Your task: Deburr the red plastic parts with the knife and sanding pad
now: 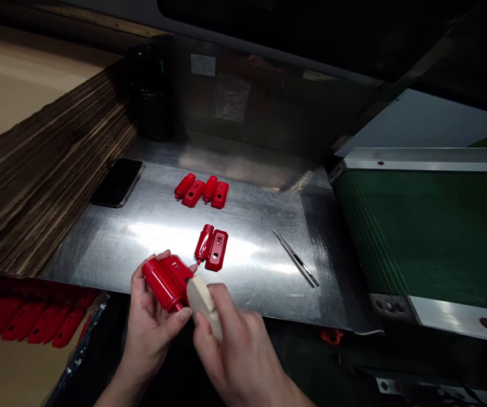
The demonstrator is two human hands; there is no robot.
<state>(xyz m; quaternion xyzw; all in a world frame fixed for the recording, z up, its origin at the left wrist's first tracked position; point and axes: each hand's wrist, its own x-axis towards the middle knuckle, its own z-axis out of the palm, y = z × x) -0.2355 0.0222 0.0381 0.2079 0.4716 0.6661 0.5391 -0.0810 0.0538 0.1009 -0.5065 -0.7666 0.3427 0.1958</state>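
Note:
My left hand [150, 322] is closed around a glossy red plastic part [164, 284], made of a rounded cylinder joined to a flat plate with small openings. In my right hand [238, 345] is a pale, flat block with a rounded end [204, 302], pinched between thumb and fingers. Its edge meets or comes very near the lower right side of the red part; exact contact is hard to tell. Just beyond my hands, another red part [216, 251] of the same shape lies on the metal table [251, 271].
Two similar red parts [194, 193] lie farther back. A tweezers-like metal tool [296, 258] rests at right, a phone [118, 182] at left beside stacked cardboard [56, 141]. A green conveyor belt [434, 232] stands right. More red parts [31, 316] fill a box lower left.

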